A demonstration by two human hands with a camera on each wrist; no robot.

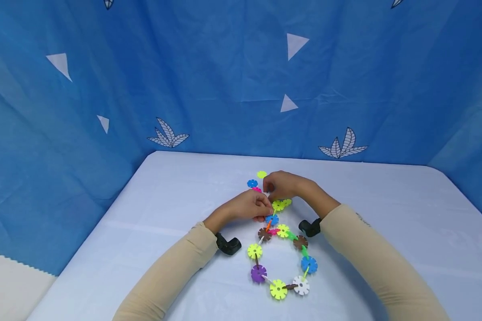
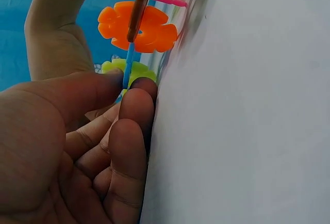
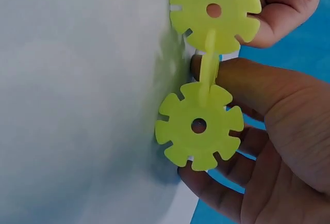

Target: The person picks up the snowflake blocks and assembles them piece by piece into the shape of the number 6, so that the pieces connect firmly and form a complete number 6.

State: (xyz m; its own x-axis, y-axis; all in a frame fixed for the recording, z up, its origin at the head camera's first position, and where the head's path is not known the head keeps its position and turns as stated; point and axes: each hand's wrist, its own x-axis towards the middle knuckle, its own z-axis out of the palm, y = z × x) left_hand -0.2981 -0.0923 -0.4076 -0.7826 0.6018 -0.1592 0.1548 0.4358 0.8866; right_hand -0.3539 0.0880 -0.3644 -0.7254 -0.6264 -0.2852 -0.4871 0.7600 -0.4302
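Observation:
In the head view, my left hand [image 1: 251,206] and right hand [image 1: 284,185] are close together at the far end of a chain of linked notched plastic discs. Between left thumb and fingertips I pinch a blue disc [image 2: 127,72], slotted into an orange disc [image 2: 154,33]. My right hand [image 3: 289,121] has its thumb and bent fingers behind a yellow edge-on disc [image 3: 208,66] and the yellow end disc [image 3: 180,115]. Whether those fingertips pinch anything is hidden. Nearer me, the chain runs into a ring of coloured discs, including a purple disc [image 1: 259,273] and a white disc [image 1: 301,285].
Past the hands lie a yellow disc [image 1: 261,174], a blue disc [image 1: 252,183] and a partly covered pink disc [image 1: 256,189]. Each wrist wears a black camera mount [image 1: 228,244]. A white cloth covers the table [image 1: 385,214], with a blue patterned curtain [image 1: 233,80] behind it.

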